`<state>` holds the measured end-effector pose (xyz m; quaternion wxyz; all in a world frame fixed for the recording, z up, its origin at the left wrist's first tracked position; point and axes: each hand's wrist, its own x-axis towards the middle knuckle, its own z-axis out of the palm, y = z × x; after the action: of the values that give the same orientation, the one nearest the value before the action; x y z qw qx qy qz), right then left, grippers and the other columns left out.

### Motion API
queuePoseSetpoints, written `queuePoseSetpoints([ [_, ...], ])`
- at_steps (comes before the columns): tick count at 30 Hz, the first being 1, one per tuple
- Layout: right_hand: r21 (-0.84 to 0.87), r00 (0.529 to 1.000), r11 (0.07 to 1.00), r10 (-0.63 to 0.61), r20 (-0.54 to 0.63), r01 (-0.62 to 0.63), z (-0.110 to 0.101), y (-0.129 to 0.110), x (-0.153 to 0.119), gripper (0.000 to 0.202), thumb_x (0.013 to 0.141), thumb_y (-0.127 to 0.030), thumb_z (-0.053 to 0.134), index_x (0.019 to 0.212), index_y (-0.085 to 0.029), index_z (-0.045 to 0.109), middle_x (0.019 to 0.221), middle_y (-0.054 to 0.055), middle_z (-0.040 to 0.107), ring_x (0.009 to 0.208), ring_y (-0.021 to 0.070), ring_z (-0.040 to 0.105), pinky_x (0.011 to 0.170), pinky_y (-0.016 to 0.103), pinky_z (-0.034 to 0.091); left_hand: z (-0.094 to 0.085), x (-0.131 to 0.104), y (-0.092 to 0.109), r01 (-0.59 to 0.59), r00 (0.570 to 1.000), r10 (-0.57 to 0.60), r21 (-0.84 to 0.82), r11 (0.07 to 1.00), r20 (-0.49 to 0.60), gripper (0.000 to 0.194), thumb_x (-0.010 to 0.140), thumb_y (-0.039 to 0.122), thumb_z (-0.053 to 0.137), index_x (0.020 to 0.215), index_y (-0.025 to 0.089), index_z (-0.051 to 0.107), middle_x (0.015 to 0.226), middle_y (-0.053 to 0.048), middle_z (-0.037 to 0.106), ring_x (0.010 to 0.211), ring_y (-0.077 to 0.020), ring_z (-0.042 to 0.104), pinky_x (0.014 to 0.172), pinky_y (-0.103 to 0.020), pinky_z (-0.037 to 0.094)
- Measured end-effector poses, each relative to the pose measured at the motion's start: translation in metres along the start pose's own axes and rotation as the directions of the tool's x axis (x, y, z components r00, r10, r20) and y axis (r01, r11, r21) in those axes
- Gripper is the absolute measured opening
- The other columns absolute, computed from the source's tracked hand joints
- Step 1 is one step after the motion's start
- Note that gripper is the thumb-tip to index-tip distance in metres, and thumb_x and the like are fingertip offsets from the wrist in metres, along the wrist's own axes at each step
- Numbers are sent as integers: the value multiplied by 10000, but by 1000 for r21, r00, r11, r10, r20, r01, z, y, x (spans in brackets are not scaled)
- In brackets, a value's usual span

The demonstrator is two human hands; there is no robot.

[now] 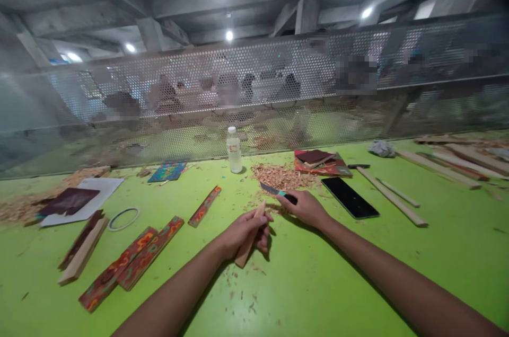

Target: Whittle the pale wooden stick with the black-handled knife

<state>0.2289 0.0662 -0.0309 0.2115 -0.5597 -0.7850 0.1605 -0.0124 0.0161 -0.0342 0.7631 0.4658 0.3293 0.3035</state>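
Observation:
My left hand [247, 232] is closed round a small flat piece of wood [249, 241], whose narrowed tip points away from me. Just to its right, my right hand [305, 207] grips a utility knife [287, 196] with a dark handle and a bit of green. The knife's blade reaches up and left, apart from the wood. Beyond the blade lies a heap of wood shavings [280, 175] on the green table [310, 289]. Smaller chips are scattered below my left hand.
A water bottle [234, 150] stands behind the hands. Painted strips [151, 252], a ring [124, 219] and sandpaper [70, 204] lie left. To the right are a phone [350, 197], a hammer [392, 196] and wooden sticks [441, 168]. A perforated metal screen [191, 98] borders the far edge.

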Motion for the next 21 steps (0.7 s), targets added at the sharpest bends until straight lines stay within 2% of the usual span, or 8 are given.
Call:
queuePoseSetpoints([
  [6, 10, 1000, 1000, -4, 22, 4, 1, 3, -1, 351, 970, -403, 607, 1244, -184, 606, 1258, 86, 623, 1060, 224, 638, 897, 438, 561, 5, -4, 8, -53, 998, 55, 144, 988, -11, 350, 973, 351, 642, 1271, 170, 613, 1273, -104, 636, 1063, -250, 662, 888, -460, 570],
  [8, 7, 1000, 1000, -1, 28, 0, 2, 5, -1, 352, 969, -403, 607, 1245, -185, 606, 1259, 86, 623, 1061, 225, 638, 898, 438, 561, 5, -8, 13, -78, 995, 90, 247, 966, -40, 349, 973, 351, 643, 1270, 169, 615, 1277, -105, 637, 1071, -253, 662, 894, -465, 568],
  [10, 2, 999, 1000, 6, 34, -6, 3, 6, -1, 356, 968, -402, 610, 1249, -183, 603, 1260, 87, 622, 1062, 226, 638, 897, 440, 561, 0, -14, 19, -117, 978, 172, 378, 919, -115, 349, 974, 354, 641, 1268, 167, 615, 1268, -105, 639, 1059, -249, 665, 886, -459, 571],
  [13, -1, 999, 1000, 13, 48, -13, 3, 7, 0, 360, 967, -402, 611, 1251, -181, 602, 1260, 87, 622, 1063, 227, 638, 896, 441, 561, -19, -19, 29, -150, 897, 364, 601, 785, -252, 342, 974, 355, 639, 1262, 172, 620, 1272, -97, 636, 1065, -256, 659, 890, -459, 568],
  [15, 3, 998, 1000, 19, 54, -19, 3, 7, 0, 359, 968, -402, 611, 1251, -182, 602, 1261, 88, 621, 1064, 227, 638, 897, 441, 561, -35, -19, 34, -143, 832, 475, 717, 682, -286, 341, 977, 347, 635, 1276, 183, 614, 1299, -104, 624, 1084, -254, 652, 905, -465, 563],
  [18, 16, 998, 999, 31, 50, -32, 4, 6, 0, 360, 968, -401, 611, 1253, -183, 601, 1264, 89, 620, 1066, 227, 637, 899, 442, 560, -53, -17, 37, -112, 767, 583, 838, 533, -268, 338, 978, 345, 634, 1273, 182, 615, 1288, -103, 629, 1071, -249, 657, 896, -459, 567],
  [21, 41, 998, 998, 42, 40, -44, 5, 6, 0, 363, 966, -402, 612, 1254, -181, 600, 1264, 88, 620, 1068, 229, 637, 899, 443, 560, -57, -14, 34, -101, 743, 642, 915, 389, -191, 326, 981, 343, 630, 1267, 188, 619, 1284, -102, 632, 1062, -243, 659, 893, -452, 569],
])
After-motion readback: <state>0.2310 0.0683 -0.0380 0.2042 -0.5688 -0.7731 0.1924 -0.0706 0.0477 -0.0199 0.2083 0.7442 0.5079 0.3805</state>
